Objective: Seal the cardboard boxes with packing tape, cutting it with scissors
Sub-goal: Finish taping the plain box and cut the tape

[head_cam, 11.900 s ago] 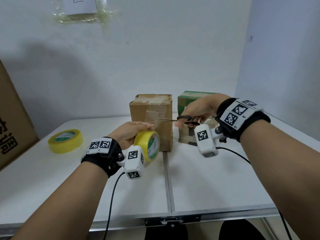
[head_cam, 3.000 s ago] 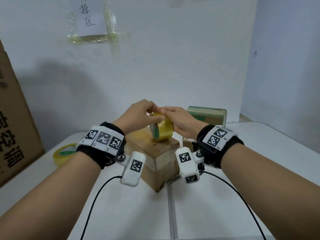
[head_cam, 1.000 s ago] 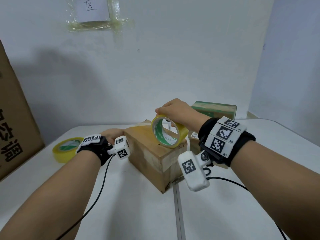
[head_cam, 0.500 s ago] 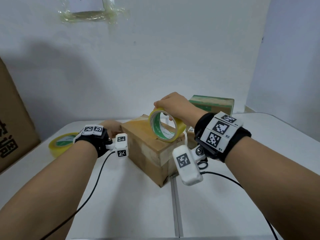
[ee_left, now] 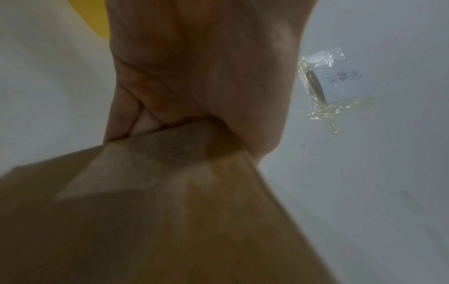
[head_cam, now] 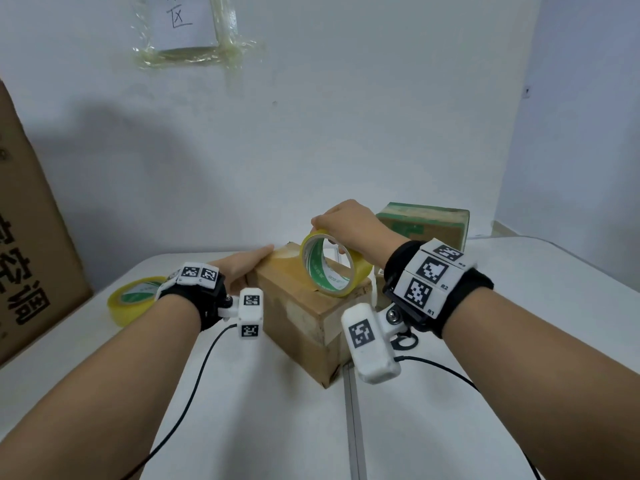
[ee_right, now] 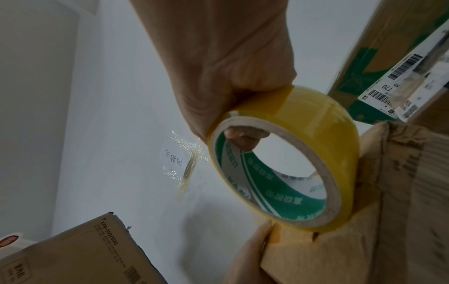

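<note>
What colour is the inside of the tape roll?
Green and white, with print, on the tape roll; right wrist view.

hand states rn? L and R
Left hand: open, fingers straight, pressing the far edge of the brown cardboard box.
Right hand: closed on the yellow tape roll, which stands on edge on the box top.

Head view looks forward and down from above over both forearms toward the wall. Left wrist view sits very close under the palm, against the cardboard box [ee_left: 170, 221]. Right wrist view looks up along the fingers. All three share the taped note [head_cam: 180, 26] on the wall.
</note>
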`<action>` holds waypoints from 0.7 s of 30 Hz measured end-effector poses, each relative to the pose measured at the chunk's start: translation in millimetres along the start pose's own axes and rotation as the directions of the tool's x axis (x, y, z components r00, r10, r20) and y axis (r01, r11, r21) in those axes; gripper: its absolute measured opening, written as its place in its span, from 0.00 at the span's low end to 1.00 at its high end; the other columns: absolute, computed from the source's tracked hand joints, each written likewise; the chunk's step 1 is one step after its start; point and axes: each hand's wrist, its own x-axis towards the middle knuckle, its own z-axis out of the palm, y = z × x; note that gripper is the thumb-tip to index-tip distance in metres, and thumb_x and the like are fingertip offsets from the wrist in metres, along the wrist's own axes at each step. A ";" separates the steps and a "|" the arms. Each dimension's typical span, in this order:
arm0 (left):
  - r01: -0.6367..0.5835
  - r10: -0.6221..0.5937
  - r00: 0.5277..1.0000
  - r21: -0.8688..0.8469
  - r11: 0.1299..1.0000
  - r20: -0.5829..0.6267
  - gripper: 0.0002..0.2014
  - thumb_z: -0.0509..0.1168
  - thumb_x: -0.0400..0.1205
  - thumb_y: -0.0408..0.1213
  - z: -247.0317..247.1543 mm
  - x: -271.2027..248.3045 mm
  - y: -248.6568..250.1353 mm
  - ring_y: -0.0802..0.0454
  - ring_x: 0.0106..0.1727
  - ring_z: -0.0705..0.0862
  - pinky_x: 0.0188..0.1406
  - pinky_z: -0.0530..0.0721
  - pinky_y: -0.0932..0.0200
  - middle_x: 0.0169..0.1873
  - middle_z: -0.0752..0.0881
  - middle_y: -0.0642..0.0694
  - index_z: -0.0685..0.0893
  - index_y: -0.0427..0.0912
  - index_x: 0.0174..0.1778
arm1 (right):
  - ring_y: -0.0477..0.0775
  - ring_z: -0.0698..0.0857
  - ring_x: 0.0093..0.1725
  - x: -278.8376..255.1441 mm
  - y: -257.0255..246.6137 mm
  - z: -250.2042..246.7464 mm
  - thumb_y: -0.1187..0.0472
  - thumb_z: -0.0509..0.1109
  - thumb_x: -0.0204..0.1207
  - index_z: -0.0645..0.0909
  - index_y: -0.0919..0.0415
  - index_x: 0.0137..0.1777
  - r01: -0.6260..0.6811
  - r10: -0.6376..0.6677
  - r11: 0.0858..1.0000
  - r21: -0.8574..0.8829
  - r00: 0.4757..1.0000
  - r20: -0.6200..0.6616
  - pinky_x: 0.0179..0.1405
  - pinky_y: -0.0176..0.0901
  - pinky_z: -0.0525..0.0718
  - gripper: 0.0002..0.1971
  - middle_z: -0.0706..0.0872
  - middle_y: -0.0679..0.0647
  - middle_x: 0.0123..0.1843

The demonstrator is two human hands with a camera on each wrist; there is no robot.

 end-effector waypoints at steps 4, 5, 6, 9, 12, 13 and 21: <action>-0.009 0.009 1.000 0.002 1.000 -0.001 0.43 0.62 0.67 0.77 3.3 -1.8 -1.0 0.39 0.42 0.87 0.43 0.87 0.52 0.44 0.86 0.35 0.82 0.39 0.57 | 0.58 0.78 0.33 1.2 1.0 0.2 0.57 0.65 0.75 0.84 0.66 0.44 -0.007 0.007 1.000 -0.004 1.000 -0.006 0.40 0.48 0.77 0.12 0.80 0.57 0.34; -0.011 0.011 1.000 0.008 1.000 -0.024 0.46 0.60 0.65 0.80 5.6 -5.3 0.8 0.37 0.47 0.88 0.51 0.87 0.47 0.47 0.87 0.34 0.82 0.39 0.58 | 0.57 0.78 0.32 1.0 1.0 0.4 0.57 0.65 0.75 0.84 0.65 0.43 -0.005 0.005 1.000 -0.004 1.000 -0.006 0.40 0.47 0.77 0.11 0.81 0.57 0.33; -0.030 0.032 0.998 0.039 0.999 -0.052 0.46 0.56 0.67 0.80 7.3 -10.8 2.8 0.35 0.52 0.88 0.57 0.86 0.42 0.49 0.87 0.34 0.82 0.39 0.57 | 0.57 0.78 0.33 0.6 0.6 0.5 0.57 0.65 0.75 0.83 0.64 0.43 -0.007 0.007 1.000 -0.003 1.000 -0.009 0.40 0.47 0.77 0.11 0.81 0.57 0.33; -0.102 0.170 0.964 0.305 0.947 -0.204 0.41 0.41 0.82 0.70 12.1 -28.8 7.8 0.35 0.61 0.83 0.66 0.80 0.44 0.57 0.84 0.32 0.82 0.35 0.59 | 0.58 0.79 0.35 -0.4 -0.2 0.4 0.57 0.65 0.75 0.85 0.68 0.47 -0.017 0.018 1.000 0.006 1.000 -0.015 0.40 0.46 0.77 0.14 0.82 0.58 0.36; -0.171 0.354 0.913 0.601 0.781 -0.201 0.35 0.45 0.86 0.61 13.5 -51.2 15.5 0.37 0.73 0.74 0.71 0.70 0.48 0.73 0.75 0.32 0.77 0.34 0.71 | 0.58 0.79 0.36 -2.1 -2.4 -1.4 0.57 0.65 0.76 0.80 0.64 0.42 -0.017 0.017 1.000 -0.005 1.000 -0.001 0.40 0.46 0.75 0.09 0.82 0.59 0.37; -0.191 0.387 0.907 0.662 0.725 -0.163 0.32 0.48 0.87 0.59 14.8 -59.8 18.3 0.38 0.75 0.72 0.72 0.69 0.48 0.75 0.72 0.33 0.75 0.35 0.73 | 0.58 0.79 0.37 -2.6 -2.8 -2.1 0.58 0.64 0.76 0.78 0.64 0.41 -0.019 0.019 1.000 -0.007 1.000 0.001 0.40 0.46 0.75 0.08 0.82 0.59 0.37; -0.263 0.316 0.940 0.867 0.422 0.131 0.24 0.54 0.83 0.62 59.7 -142.2 36.2 0.48 0.58 0.77 0.51 0.69 0.63 0.53 0.81 0.48 0.81 0.47 0.57 | 0.56 0.77 0.30 -4.6 -4.1 -8.4 0.55 0.65 0.78 0.77 0.64 0.40 -0.042 0.041 0.998 0.047 0.999 0.017 0.35 0.42 0.75 0.12 0.80 0.58 0.31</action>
